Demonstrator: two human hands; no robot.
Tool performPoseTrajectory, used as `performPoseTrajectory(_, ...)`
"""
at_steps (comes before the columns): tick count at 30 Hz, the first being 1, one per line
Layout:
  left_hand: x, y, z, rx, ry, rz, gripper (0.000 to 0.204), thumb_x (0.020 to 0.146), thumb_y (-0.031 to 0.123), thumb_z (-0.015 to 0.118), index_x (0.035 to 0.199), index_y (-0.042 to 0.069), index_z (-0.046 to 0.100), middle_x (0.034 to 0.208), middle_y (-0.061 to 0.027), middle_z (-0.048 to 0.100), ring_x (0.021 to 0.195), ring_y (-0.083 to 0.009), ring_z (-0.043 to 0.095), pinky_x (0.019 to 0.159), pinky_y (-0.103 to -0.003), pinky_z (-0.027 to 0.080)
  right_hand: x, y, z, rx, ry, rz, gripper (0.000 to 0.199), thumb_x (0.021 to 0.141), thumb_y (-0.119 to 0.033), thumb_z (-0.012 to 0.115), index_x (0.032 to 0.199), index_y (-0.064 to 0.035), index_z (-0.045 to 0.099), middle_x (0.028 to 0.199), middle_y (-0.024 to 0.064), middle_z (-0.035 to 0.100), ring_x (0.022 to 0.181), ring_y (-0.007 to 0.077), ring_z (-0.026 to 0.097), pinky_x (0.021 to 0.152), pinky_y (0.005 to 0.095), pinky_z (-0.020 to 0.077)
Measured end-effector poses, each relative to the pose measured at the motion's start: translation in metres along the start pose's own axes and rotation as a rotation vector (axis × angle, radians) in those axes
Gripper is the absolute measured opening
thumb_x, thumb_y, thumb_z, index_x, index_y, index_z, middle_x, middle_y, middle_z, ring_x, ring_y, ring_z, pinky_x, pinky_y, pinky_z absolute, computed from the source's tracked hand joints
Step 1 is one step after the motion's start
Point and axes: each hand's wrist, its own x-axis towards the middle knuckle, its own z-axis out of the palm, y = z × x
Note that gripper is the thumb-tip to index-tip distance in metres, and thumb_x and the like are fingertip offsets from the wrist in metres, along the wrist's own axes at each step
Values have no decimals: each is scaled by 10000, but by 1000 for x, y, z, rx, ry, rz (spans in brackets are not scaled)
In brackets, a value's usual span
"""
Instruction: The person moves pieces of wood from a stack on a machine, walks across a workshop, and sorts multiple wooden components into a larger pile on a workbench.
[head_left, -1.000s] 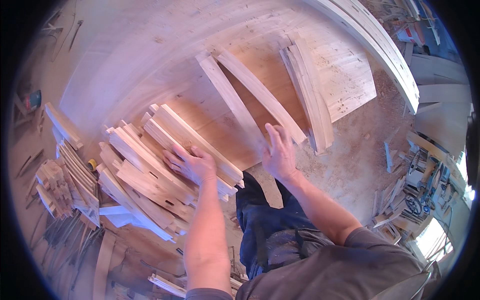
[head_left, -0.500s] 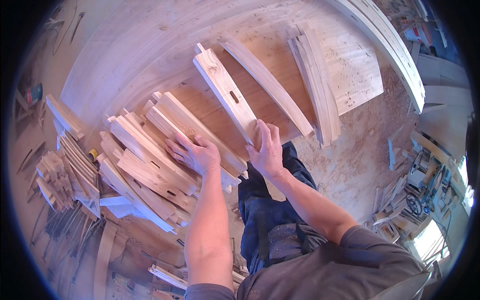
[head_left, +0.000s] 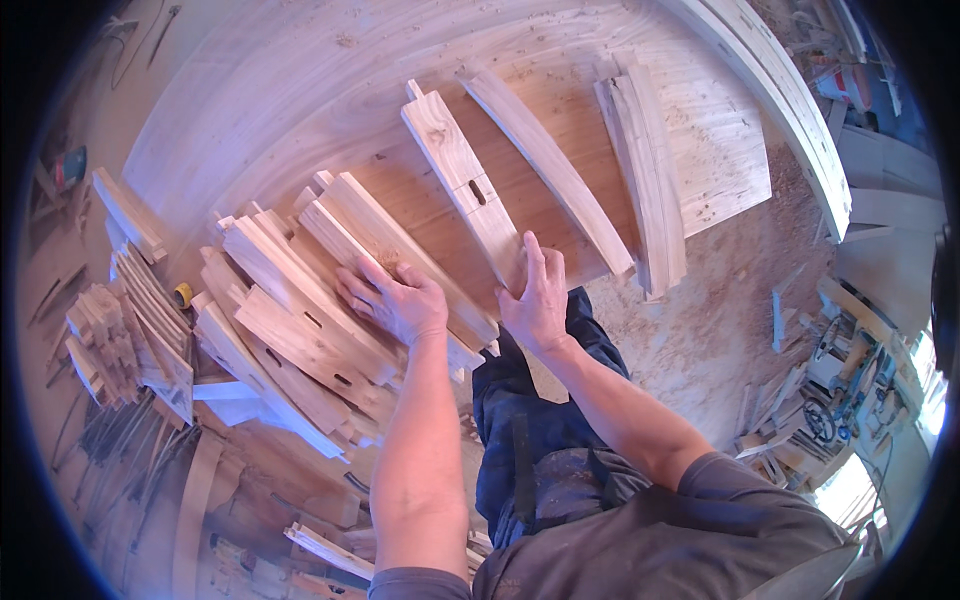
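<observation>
From here I see the pale, slotted wooden rail (head_left: 462,180) just above centre frame, its long axis slanting from upper left to lower right. The right hand (head_left: 537,305) is nearer, thumb and fingers pinching its lower end. Lower left, the left hand (head_left: 405,305) rests, fingers spread, on a row of long, pale wooden pieces (head_left: 300,285).

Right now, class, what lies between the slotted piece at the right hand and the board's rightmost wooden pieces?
One curved strip, with board showing on either side, in the head view.

Board (head_left: 452,165) lies right of stacked pieces (head_left: 285,285), seemingly on tabletop (head_left: 310,95)
</observation>
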Motion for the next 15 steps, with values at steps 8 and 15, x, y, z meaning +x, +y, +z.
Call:
performPoseTrajectory(8, 1, -4, 3, 11, 23, 8, 634, 932, 241, 578, 1496, 10, 402, 1541, -341, 340, 1438, -503, 315, 1183, -625, 261, 16, -8, -23, 200, -262, 204, 860, 711, -99, 822, 1474, 53, 458, 1280, 206, 540, 1232, 367, 565, 1055, 399, 474)
performPoseTrajectory(15, 1, 2, -4, -11, 15, -4, 631, 929, 230, 585, 1492, 6, 411, 1545, -345, 334, 1436, -505, 313, 1177, -625, 264, 34, 10, -23, 436, -508, 302, 720, 744, -108, 790, 1403, 55, 551, 1218, 201, 621, 1114, 311, 660, 982, 363, 521)
